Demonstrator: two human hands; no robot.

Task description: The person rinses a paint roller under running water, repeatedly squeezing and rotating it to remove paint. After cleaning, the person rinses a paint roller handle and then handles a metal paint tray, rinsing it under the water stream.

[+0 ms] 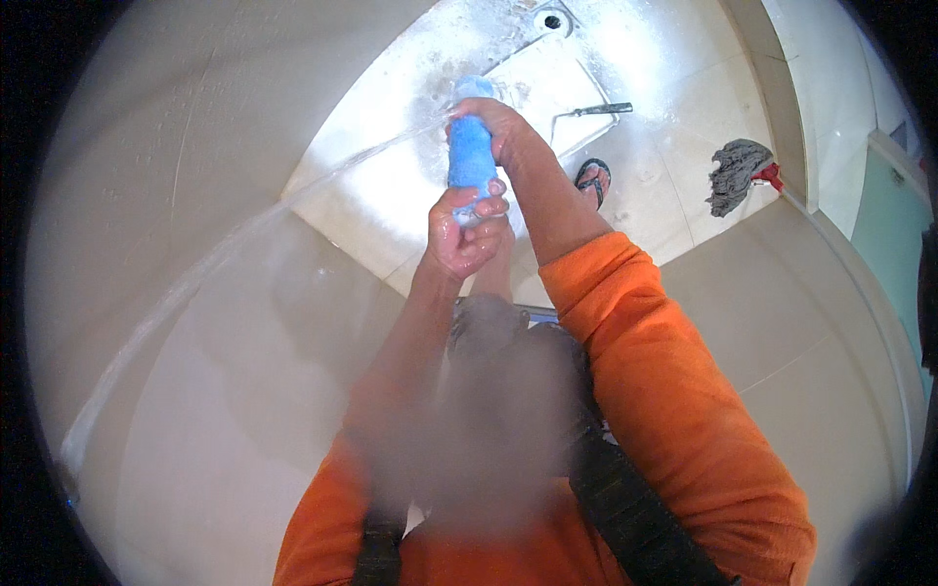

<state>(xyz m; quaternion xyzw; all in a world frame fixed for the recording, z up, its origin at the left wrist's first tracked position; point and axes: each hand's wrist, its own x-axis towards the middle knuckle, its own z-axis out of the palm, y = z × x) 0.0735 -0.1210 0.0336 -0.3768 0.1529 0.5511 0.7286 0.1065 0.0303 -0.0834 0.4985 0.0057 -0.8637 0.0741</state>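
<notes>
Fingers (489, 207) of both hands clasped around a blue cloth-like roll (472, 156), with a water stream (283, 203) directed toward them.

At the left of the fingers, spray could be thrown wide if the stream is deflected off the roll, and the roll could be lost from the grip because the skin appears wet. By the left hand (459, 239), its near end is enclosed in curled fingers; its middle is left exposed between the two sets of fingers; by the right hand (494, 121), its far part is gripped, a paler end projecting beyond the fingers. To their right, a black-handled tool (604, 109) is seen on the floor (684, 195).
</notes>
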